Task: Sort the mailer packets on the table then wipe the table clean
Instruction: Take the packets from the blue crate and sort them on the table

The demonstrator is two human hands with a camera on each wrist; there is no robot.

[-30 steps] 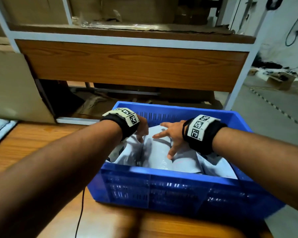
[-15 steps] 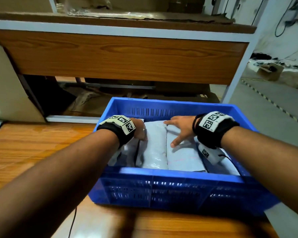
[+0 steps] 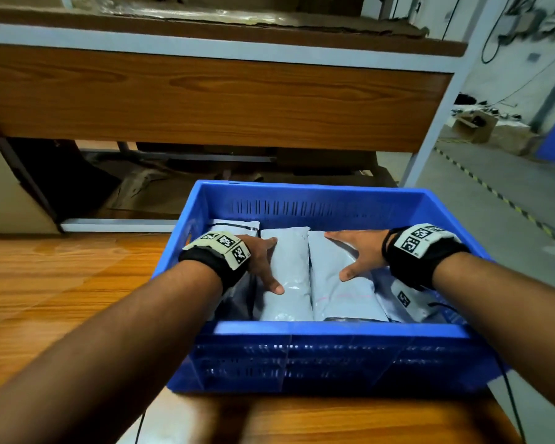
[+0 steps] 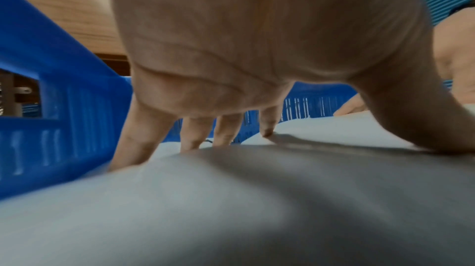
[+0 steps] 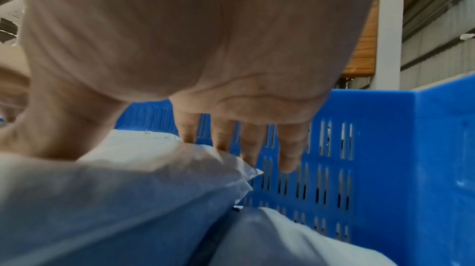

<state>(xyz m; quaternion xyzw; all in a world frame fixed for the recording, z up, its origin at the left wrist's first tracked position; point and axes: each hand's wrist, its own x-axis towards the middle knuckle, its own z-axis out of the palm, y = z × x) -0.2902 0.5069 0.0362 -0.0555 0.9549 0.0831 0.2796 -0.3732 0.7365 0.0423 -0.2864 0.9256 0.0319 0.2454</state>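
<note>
A blue crate (image 3: 330,354) sits on the wooden table (image 3: 55,283), and the grey mailer packets (image 3: 287,277) lie side by side inside it. From the head view, the left hand (image 3: 261,262) lies flat on the middle packet and the right hand (image 3: 358,253) lies flat on the one beside it, fingers spread and straight. Only this view shows black-and-white square codes on both wrist bands (image 3: 422,241). The left wrist view shows fingertips (image 4: 191,140) pushing into the soft packet. The right wrist view shows the little finger (image 5: 289,160) hanging off the packet's corner. No words can be read on the packets.
</note>
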